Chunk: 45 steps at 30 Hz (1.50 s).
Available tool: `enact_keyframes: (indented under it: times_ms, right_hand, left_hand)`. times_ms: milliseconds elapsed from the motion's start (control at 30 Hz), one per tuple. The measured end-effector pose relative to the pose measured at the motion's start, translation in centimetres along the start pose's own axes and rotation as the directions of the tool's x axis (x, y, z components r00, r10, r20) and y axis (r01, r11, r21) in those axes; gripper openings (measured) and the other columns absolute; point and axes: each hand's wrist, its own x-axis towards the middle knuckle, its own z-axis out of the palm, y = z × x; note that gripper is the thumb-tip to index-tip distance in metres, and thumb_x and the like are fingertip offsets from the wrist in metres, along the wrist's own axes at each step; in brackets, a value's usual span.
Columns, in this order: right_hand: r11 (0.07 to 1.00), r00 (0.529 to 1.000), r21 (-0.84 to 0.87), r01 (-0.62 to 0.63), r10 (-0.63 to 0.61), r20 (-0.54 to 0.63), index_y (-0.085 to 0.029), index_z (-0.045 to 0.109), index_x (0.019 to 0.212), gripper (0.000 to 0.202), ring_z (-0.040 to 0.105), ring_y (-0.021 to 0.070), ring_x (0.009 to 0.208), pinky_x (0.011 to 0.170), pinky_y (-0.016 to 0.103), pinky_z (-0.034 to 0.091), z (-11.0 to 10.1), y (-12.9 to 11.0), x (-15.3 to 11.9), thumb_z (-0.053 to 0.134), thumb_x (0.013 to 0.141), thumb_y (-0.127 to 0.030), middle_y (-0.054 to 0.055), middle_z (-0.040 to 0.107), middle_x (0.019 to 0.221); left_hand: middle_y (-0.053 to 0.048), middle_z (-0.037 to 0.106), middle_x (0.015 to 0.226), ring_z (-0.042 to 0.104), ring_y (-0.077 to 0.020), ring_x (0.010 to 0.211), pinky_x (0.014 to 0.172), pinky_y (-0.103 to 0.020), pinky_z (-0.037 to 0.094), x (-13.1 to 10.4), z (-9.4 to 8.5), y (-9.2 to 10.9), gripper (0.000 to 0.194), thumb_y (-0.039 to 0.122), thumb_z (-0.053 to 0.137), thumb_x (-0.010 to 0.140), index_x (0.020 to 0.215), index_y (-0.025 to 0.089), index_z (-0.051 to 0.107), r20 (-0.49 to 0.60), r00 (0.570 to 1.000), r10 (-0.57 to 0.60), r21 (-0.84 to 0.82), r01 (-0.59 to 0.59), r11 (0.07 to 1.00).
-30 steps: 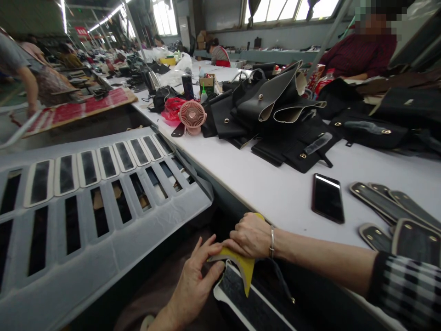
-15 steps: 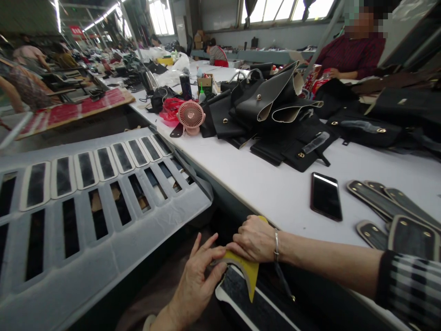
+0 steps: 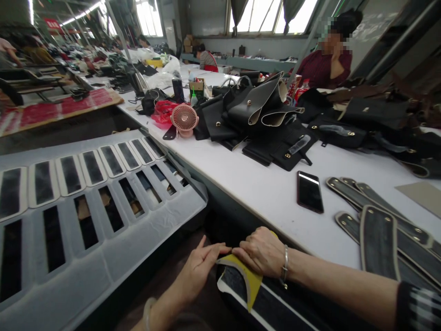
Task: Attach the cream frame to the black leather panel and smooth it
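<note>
My right hand is closed on a curled yellow sheet with a greyish edge. The sheet arches over the end of a long black strip with white borders, which lies near my lap. My left hand has its fingers stretched out, their tips near my right fingers at the sheet's upper edge. Its thumb is mostly hidden. The underside of the right hand's grip does not show.
To the left, a grey slotted panel carries several white-bordered black pieces. On the white table are a phone, black straps, a pink fan and black bag parts. A person sits beyond.
My left hand has gone from fingers and thumb pinched at the sheet's edge to straightened fingers. The right hand still holds the sheet. The view has turned slightly right.
</note>
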Motion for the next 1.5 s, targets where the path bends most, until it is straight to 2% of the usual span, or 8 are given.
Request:
enact_keyframes:
  times_ms: [100,167,433,633,1067,1200,1333,1500]
  right_hand:
    - [0.999,0.999,-0.018,-0.041,0.041,0.013,-0.019,0.064,0.071,0.054,0.064,0.0181,0.055,0.050,0.032,0.017,0.2,-0.4,-0.7,0.026,0.103,-0.039,0.006,0.069,0.064]
    - [0.998,0.998,-0.023,-0.064,0.065,0.014,-0.020,0.064,0.072,0.055,0.064,0.0181,0.056,0.051,0.032,0.017,0.3,-0.6,-1.2,0.024,0.103,-0.040,0.005,0.070,0.065]
    - [0.974,0.976,0.079,-0.213,0.215,-0.022,-0.020,0.064,0.071,0.058,0.064,0.0171,0.059,0.055,0.031,0.026,0.7,-0.2,-4.0,0.021,0.104,-0.041,0.004,0.070,0.066]
    - [0.823,0.877,0.357,-0.441,0.480,-0.024,-0.022,0.060,0.062,0.066,0.056,0.0149,0.047,0.053,0.028,0.030,1.7,1.3,-6.0,0.013,0.103,-0.044,0.002,0.062,0.053]
    - [0.811,0.918,0.456,-0.366,0.394,0.038,-0.024,0.060,0.065,0.065,0.059,0.0161,0.051,0.054,0.029,0.029,3.8,0.9,-5.3,0.011,0.102,-0.047,0.001,0.064,0.057]
    - [0.857,0.934,0.385,-0.342,0.354,0.040,-0.024,0.061,0.064,0.068,0.062,0.0178,0.054,0.054,0.030,0.029,3.6,0.5,-5.2,0.010,0.102,-0.047,0.002,0.066,0.060]
    - [0.919,0.955,0.277,-0.281,0.297,-0.015,-0.023,0.064,0.068,0.065,0.066,0.0211,0.060,0.054,0.033,0.027,2.9,0.1,-4.9,0.014,0.103,-0.045,0.004,0.069,0.066]
    - [0.887,0.935,0.339,-0.313,0.350,-0.053,-0.022,0.062,0.064,0.062,0.064,0.0181,0.056,0.055,0.031,0.029,2.7,0.1,-5.3,0.017,0.103,-0.041,0.003,0.067,0.061]
  left_hand:
    - [-0.007,0.075,0.101,0.065,-0.0298,0.101,0.105,-0.050,0.037,1.0,0.7,-0.6,0.043,0.051,0.052,0.088,0.101,0.019,0.076,0.040,0.992,-0.121,-0.251,0.127,0.960]
    - [-0.010,0.075,0.100,0.065,-0.0301,0.098,0.092,-0.043,0.047,1.4,1.3,-1.0,0.047,0.053,0.058,0.084,0.106,0.014,0.074,0.080,0.985,-0.152,-0.330,0.170,0.929]
    - [-0.009,0.073,0.111,0.062,-0.0287,0.107,0.098,-0.039,0.043,1.5,1.0,-0.8,0.046,0.051,0.060,0.085,0.112,0.016,0.072,0.186,0.974,-0.126,-0.331,0.183,0.926]
    - [-0.006,0.067,0.124,0.056,-0.0290,0.120,0.106,-0.041,0.036,1.0,1.0,-1.0,0.040,0.041,0.057,0.087,0.120,0.021,0.068,0.220,0.968,-0.122,-0.425,0.208,0.881]
    - [-0.006,0.074,0.105,0.064,-0.0273,0.101,0.091,-0.035,0.044,2.1,0.9,1.1,0.048,0.022,0.053,0.071,0.115,0.015,0.071,0.242,0.950,-0.200,-0.342,0.276,0.898]
    - [-0.005,0.076,0.094,0.065,-0.0253,0.091,0.080,-0.031,0.046,2.2,1.8,1.4,0.043,0.020,0.051,0.068,0.104,0.015,0.076,0.137,0.950,-0.282,-0.187,0.304,0.934]
    - [-0.002,0.076,0.093,0.066,-0.0230,0.087,0.077,-0.030,0.047,1.8,2.2,1.3,0.041,0.019,0.047,0.075,0.104,0.019,0.075,0.033,0.975,-0.220,-0.003,0.221,0.975]
    - [-0.007,0.073,0.109,0.063,-0.0276,0.105,0.092,-0.035,0.045,1.9,0.9,0.6,0.041,0.029,0.059,0.079,0.116,0.016,0.070,0.186,0.953,-0.240,-0.252,0.283,0.926]
